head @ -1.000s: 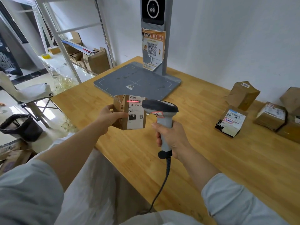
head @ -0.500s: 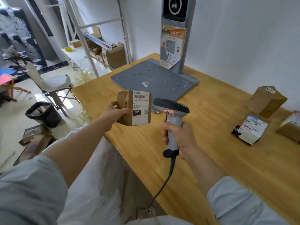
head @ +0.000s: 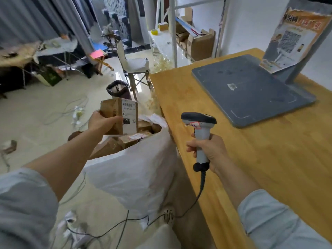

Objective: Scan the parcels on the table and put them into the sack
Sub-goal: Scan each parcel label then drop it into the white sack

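A cluttered workroom fills the upper left of the frame, with a folding chair [head: 133, 63] and a dark bin [head: 117, 88] on the pale floor. A wooden table [head: 260, 168] takes the right side and carries a grey pad [head: 251, 90] at upper right. Against the table's edge, in the lower middle, stands a white sack [head: 136, 173], its mouth open upward so parcels can drop straight in; brown boxes [head: 142, 135] already lie inside. At centre left, the left hand [head: 103, 123] grips a small cardboard parcel [head: 124, 110], thumb across its front and fingers behind. It holds the parcel upright just above the sack's mouth, clear of the table. I judge that it is placed there for release into the sack, which suggests its scan is done; the label faces the camera, not the scanner [head: 198, 121]. The right hand [head: 209, 151], right of centre, is wrapped round the scanner's handle and holds it upright over the table edge, head pointing left. No red beam shows, so this looks like a ready pose for the next parcel. Its cable [head: 201, 187] hangs toward the floor at the bottom. No parcels show on the table here, so I cannot tell how many remain.
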`<state>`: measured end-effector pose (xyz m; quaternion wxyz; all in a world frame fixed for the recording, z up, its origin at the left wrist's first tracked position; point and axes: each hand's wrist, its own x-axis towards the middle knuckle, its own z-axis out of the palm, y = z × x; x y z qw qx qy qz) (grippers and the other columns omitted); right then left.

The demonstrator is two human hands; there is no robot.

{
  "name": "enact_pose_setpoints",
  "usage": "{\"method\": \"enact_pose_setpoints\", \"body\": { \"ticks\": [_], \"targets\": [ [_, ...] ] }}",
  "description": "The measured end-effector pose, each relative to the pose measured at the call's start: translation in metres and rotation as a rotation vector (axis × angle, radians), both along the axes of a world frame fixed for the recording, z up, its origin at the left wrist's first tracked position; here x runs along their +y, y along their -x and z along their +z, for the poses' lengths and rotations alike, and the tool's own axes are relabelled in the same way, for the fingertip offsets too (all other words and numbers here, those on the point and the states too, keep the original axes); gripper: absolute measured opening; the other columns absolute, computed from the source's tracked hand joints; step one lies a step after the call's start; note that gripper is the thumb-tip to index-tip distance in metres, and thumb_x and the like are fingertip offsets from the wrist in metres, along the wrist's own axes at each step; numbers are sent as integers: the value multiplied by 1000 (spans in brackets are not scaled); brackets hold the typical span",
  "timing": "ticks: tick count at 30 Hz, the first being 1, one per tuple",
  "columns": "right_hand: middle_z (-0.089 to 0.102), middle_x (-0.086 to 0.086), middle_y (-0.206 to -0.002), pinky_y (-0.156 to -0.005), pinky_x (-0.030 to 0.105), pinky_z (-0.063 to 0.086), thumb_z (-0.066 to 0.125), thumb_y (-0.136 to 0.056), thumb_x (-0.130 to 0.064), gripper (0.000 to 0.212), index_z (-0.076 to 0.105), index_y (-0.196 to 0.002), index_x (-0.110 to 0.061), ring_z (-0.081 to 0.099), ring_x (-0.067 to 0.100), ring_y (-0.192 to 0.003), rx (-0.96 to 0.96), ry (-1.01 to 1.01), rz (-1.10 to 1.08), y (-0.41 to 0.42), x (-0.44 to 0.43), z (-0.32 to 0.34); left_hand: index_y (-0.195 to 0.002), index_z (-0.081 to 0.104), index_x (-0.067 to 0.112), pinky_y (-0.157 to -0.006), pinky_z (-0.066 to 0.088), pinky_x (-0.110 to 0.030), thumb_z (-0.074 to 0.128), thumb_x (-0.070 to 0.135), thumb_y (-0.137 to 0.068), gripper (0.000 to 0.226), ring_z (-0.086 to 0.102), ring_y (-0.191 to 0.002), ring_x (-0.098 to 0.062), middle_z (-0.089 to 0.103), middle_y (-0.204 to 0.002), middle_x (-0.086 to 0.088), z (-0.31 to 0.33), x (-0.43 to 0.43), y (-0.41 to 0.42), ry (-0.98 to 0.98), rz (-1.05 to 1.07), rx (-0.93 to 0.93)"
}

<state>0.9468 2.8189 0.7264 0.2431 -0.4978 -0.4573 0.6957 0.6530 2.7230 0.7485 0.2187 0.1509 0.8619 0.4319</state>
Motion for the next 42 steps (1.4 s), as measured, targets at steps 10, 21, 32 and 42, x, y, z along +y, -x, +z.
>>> {"method": "enact_pose_setpoints", "body": {
  "ticks": [10, 21, 32, 42],
  "targets": [
    [69, 19, -83, -63, 40, 55, 72, -75, -4, 19, 60, -90, -7, 68, 33, -74, -483, -273, 271, 139, 83, -24, -110, 51, 21, -62, 55, -31, 73, 31, -83, 36, 62, -71, -15, 62, -90, -3, -64, 28, 82, 335, -215, -33],
    [52, 12, -129, -85, 35, 46, 88, -64, -34, 98, 29, -138, -5, 52, 30, -119, -947, -601, 777, 313, 142, -96, -129, 58, 26, -77, 46, -25, 54, 45, -93, 41, 58, -89, -13, 62, -107, 2, -143, 89, 146, 483, -449, -393],
    [41, 26, -140, -89, 46, 50, 67, -86, -30, 109, -20, -149, -8, 52, 39, -118, -1340, -832, 1020, 360, 155, -155, -100, 68, 6, -78, 51, -35, 50, 20, -95, 24, 62, -91, -26, 65, -92, -8, -194, 81, 215, 561, -214, -159],
    [55, 23, -128, -83, 41, 45, 51, -94, -10, 67, 13, -148, 3, 56, 38, -115, -1292, -835, 957, 391, 167, -153, -143, 33, 1, -118, 10, -38, 33, 26, -99, 50, 26, -141, -31, 34, -150, -17, -270, 19, 302, 993, 124, -296]
  ]
}}
